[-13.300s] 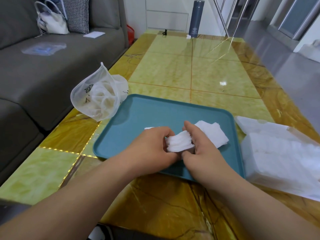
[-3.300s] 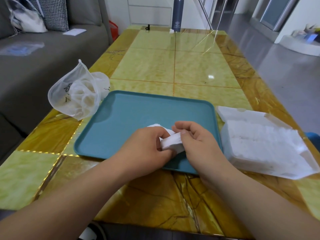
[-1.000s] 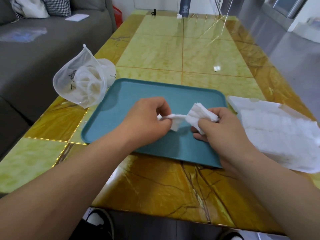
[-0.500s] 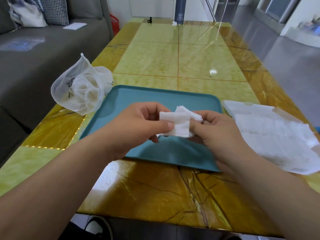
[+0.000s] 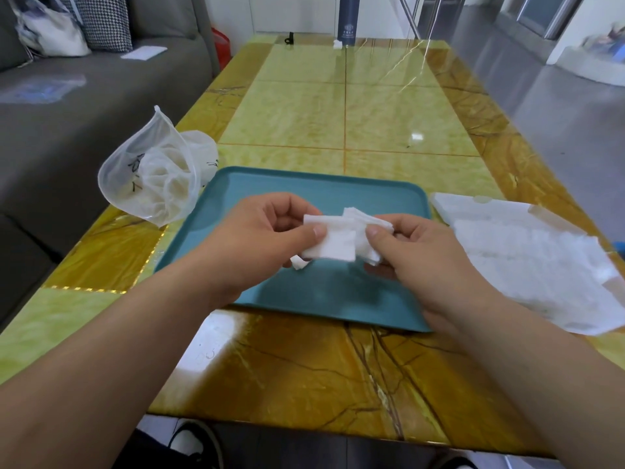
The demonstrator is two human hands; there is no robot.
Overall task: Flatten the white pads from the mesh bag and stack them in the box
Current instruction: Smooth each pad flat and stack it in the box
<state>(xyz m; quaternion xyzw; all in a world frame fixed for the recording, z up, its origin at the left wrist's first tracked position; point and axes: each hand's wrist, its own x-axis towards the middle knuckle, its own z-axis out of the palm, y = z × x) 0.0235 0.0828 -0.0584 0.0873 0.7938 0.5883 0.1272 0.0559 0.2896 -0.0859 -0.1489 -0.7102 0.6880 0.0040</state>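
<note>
My left hand [image 5: 260,238] pinches a flat square white pad [image 5: 333,243] between thumb and fingers, above the teal tray [image 5: 324,187]. A small crumpled bit of pad hangs below that hand. My right hand [image 5: 416,258] grips a small bunch of white pads [image 5: 367,223] right beside it, partly behind the flat pad. The white mesh bag [image 5: 155,177] lies open on the table to the left of the tray, with more pads dimly seen inside. The white box [image 5: 527,255], flat and filled with white pads, lies to the right of the tray.
The glossy yellow-green table [image 5: 341,106] stretches away beyond the tray. A dark bottle [image 5: 348,28] stands at its far end. A grey sofa [image 5: 67,106] with a bag and cushion runs along the left side. Grey floor lies to the right.
Over the last second my hands came together and the pad in my left hand went from crumpled to a flat square. The bag, tray and box stayed put.
</note>
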